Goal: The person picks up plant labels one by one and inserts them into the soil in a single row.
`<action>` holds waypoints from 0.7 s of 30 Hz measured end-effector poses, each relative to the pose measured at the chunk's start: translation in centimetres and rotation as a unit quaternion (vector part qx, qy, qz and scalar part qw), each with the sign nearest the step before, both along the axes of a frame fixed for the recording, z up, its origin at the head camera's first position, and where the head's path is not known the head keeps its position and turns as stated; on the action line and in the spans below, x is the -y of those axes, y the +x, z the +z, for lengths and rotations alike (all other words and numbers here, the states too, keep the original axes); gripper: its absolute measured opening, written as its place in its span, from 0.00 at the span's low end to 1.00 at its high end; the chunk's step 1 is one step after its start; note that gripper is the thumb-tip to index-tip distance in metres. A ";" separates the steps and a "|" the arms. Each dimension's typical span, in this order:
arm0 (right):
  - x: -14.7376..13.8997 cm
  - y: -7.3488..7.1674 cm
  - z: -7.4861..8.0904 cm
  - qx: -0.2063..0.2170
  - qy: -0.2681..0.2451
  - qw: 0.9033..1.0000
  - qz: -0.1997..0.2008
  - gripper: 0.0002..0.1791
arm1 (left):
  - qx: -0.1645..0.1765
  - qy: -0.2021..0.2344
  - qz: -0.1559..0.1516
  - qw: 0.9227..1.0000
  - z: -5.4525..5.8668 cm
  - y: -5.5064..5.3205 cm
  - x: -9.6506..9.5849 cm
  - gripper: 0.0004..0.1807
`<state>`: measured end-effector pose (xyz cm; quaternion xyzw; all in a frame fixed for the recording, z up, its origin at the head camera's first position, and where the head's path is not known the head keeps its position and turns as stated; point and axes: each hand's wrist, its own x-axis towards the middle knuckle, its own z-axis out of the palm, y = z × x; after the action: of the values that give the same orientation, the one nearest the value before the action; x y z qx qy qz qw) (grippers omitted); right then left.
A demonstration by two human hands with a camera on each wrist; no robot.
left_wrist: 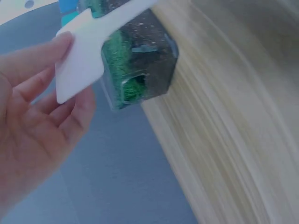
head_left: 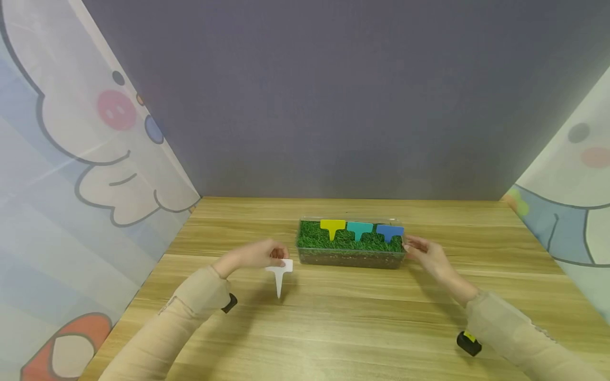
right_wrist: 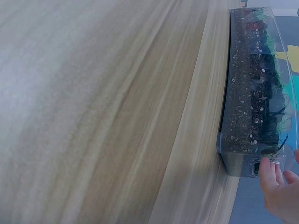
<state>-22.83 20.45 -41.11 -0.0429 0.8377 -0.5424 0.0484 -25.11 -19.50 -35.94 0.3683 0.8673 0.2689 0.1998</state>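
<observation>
In the head view, my left hand [head_left: 264, 254] pinches a white T-shaped plant label [head_left: 279, 272] by its wide top, the pointed stem hanging down above the table. The left wrist view shows the thumb on one face of that label [left_wrist: 81, 60] and fingers behind it. A clear planter box [head_left: 352, 257] of dark soil and green grass lies to the right. Yellow [head_left: 332, 226], teal [head_left: 359, 228] and blue [head_left: 389, 231] plant labels stand upright in the grass. My right hand [head_left: 429, 256] touches the box's right end, with its fingertips on the end wall in the right wrist view.
The box rests on a wood-grain table [head_left: 333, 328]. Behind the table rises a grey panel [head_left: 352, 106]. Cartoon-printed cloth [head_left: 62, 185] hangs along the left side, with more on the right.
</observation>
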 end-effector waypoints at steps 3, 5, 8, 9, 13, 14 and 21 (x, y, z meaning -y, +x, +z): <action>-0.1 0.0 -0.1 -0.005 0.000 1.000 0.003 0.27 | -0.032 0.010 0.015 0.999 0.4 -0.3 -0.3 0.02; -0.2 -0.1 -0.2 -0.008 0.000 1.000 0.003 0.27 | -0.054 0.021 0.029 0.998 0.7 -0.5 -0.6 0.03; -0.2 -0.1 -0.4 -0.014 0.001 1.000 0.002 0.26 | -0.073 0.037 0.053 0.995 1.1 -0.7 -0.9 0.03; -0.2 -0.1 -0.4 -0.014 0.001 1.000 0.000 0.26 | -0.077 0.043 0.060 0.994 1.3 -0.8 -1.0 0.04; -0.1 -0.1 -0.4 -0.016 -0.001 1.000 0.001 0.26 | -0.085 0.063 0.088 0.990 1.9 -1.1 -1.3 0.06; -0.1 -0.1 -0.3 -0.015 -0.002 1.000 0.001 0.26 | -0.088 0.067 0.092 0.990 2.0 -1.1 -1.4 0.06; -0.2 -0.1 -0.5 -0.018 -0.004 1.000 -0.002 0.25 | -0.103 0.087 0.109 0.985 2.8 -1.9 -2.0 0.07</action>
<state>-22.96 20.60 -41.57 -0.0513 0.8364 -0.5447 0.0316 -26.99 -17.48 -33.18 0.3138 0.8913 0.3241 0.0457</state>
